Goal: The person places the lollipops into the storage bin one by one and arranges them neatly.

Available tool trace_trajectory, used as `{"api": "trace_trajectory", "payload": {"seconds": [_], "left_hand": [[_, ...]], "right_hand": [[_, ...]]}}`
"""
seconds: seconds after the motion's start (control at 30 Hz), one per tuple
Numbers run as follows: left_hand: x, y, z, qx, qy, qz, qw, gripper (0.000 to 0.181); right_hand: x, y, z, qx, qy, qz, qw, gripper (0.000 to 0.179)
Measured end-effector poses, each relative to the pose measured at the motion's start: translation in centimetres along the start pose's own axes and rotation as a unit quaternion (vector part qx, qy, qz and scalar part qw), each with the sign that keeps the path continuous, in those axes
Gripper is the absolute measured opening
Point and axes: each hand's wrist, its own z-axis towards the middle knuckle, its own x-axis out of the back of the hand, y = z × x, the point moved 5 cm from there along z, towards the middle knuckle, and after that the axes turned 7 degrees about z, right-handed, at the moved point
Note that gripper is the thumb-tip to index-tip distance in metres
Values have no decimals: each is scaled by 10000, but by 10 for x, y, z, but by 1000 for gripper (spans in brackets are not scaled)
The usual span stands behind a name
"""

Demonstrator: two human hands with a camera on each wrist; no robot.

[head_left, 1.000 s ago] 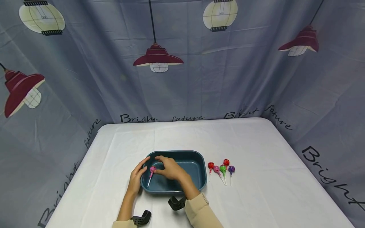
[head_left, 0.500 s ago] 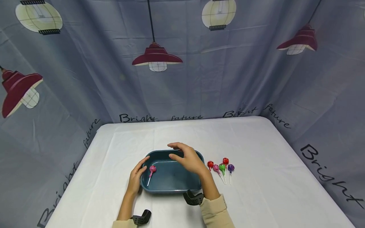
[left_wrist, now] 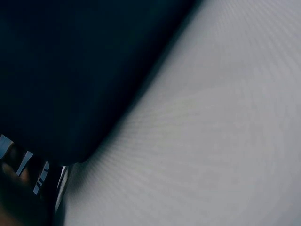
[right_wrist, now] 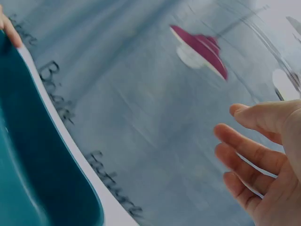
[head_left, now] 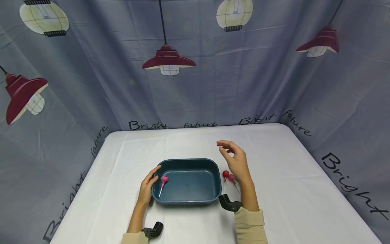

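Observation:
A dark teal rectangular tray [head_left: 189, 203] sits on the white-covered table, with one pink lollipop [head_left: 164, 179] lying inside near its left end. My left hand [head_left: 145, 189] rests against the tray's left side, its fingertips on the rim. To the right of the tray, my right hand [head_left: 239, 165] is in the air over a group of lollipops. It holds nothing; in the right wrist view its fingers [right_wrist: 254, 157] are spread and loosely bent. A red lollipop [head_left: 225, 174] and a second pink lollipop [head_left: 232, 178] show beside it; the others are mostly hidden behind the hand and forearm.
The white tablecloth [head_left: 100, 206] covers the table. A grey-blue curtain [head_left: 243, 84] printed with lamps and lettering hangs around the back and sides. A black wrist device [head_left: 230, 204] sits on my right wrist and another [head_left: 153, 230] on my left.
My right hand, earlier at the pink lollipop inside the tray, has left it there and moved right, out over the lollipops on the table. My left hand has stayed on the tray.

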Motion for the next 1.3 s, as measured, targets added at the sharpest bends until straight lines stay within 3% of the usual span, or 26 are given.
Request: {"api": "trace_trajectory", "payload": {"seconds": [0.1, 0.23, 0.33, 0.47, 0.57, 0.8, 1.03, 1.3], "left_hand": [[-1, -1, 2, 45, 19, -20, 10000, 38], [-2, -2, 4, 133, 27, -2, 9999, 38], [-2, -2, 5, 140, 38, 28, 9999, 38], [-1, -1, 5, 115, 87, 60, 9999, 38], [-1, -1, 3, 162, 80, 78, 9998, 38], [0, -1, -1, 199, 71, 82, 9997, 38], [0, 0, 1, 119, 62, 124, 9998, 38], [1, -3, 2, 154, 77, 101, 9998, 38]], "right_hand": [[20, 7, -2, -17, 304, -89, 9995, 20], [51, 47, -4, 36, 751, 89, 9971, 21], [78, 100, -7, 12, 1079, 194, 9940, 22], [109, 175, -17, -268, 1518, -454, 9870, 23], [121, 201, -29, -494, 1766, -898, 9789, 23], [126, 206, -54, -904, 1761, -1034, 9747, 22], [125, 195, -66, -1202, 1613, -596, 9777, 28], [120, 197, -73, -1797, 1200, -947, 9718, 34]]}}
